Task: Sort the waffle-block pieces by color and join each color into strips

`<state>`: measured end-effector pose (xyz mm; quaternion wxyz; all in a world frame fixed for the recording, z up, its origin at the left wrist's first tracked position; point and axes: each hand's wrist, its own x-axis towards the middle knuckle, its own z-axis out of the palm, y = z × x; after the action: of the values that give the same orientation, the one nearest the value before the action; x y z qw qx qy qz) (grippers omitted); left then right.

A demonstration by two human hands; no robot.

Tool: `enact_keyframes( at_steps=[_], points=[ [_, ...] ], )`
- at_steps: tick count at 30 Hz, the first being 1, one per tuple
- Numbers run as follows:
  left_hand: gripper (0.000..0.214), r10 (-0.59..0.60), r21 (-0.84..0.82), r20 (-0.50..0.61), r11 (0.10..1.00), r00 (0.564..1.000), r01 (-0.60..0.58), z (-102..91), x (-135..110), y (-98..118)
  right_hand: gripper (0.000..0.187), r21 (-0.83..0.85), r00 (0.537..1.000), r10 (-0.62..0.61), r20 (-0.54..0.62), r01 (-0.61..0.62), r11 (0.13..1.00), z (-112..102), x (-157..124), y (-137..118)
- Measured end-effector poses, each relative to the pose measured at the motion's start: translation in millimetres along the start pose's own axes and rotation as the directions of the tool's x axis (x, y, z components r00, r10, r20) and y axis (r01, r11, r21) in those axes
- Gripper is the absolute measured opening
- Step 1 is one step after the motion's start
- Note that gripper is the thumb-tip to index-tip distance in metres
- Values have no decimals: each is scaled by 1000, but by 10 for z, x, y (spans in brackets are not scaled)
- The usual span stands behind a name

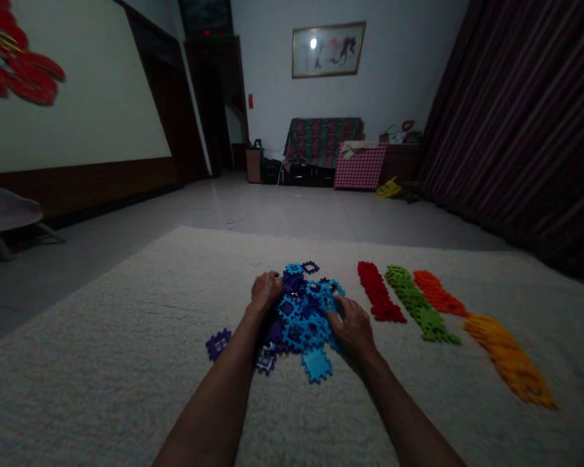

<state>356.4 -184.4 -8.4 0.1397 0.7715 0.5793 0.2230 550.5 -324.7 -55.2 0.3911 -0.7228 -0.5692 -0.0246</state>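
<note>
A loose pile of light-blue and purple square interlocking toy tiles with toothed edges lies on the pale mat. My left hand rests against its upper left side, fingers reaching the purple tiles. Cupped at the right side of the pile is my right hand, its thumb and fingers apart and touching light-blue tiles. A purple tile lies by itself beside my left forearm. At the pile's near edge are a light-blue tile and a purple window-frame tile. I see nothing lifted in either hand.
To the right lie overlapping rows of red tiles, green tiles, orange-red tiles and yellow-orange tiles. The mat covers the near floor. A grey stool stands left, a dark curtain hangs right.
</note>
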Motion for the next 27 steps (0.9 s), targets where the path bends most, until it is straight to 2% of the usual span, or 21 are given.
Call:
enact_keyframes(
  at_steps=[3,7,11,17,20,23,27],
  points=[
    [40,23,8,-26,1000,999,-22,3,61,-67,38,-17,1000,-9,6,9,1000,-8,-16,-8],
    [40,-6,-42,-56,999,998,3,54,116,-138,47,-28,999,-47,16,48,998,-15,-30,-23],
    [38,-19,-47,-53,999,998,16,78,124,-109,41,-39,994,-90,60,92,995,-48,-40,-66],
    [38,-50,-56,-65,997,997,47,61,97,-42,36,28,996,-78,51,77,997,-80,-24,-86],
    [38,-53,-52,-78,997,996,49,78,103,-56,36,107,999,-41,19,39,994,-69,9,-56],
    [38,-49,-44,-89,998,995,45,102,114,-77,38,198,998,46,-36,-38,979,-52,34,-29],
    [39,-51,-44,-92,998,995,47,100,113,-77,45,279,978,155,-142,-111,954,-41,39,-19]
  ],
)
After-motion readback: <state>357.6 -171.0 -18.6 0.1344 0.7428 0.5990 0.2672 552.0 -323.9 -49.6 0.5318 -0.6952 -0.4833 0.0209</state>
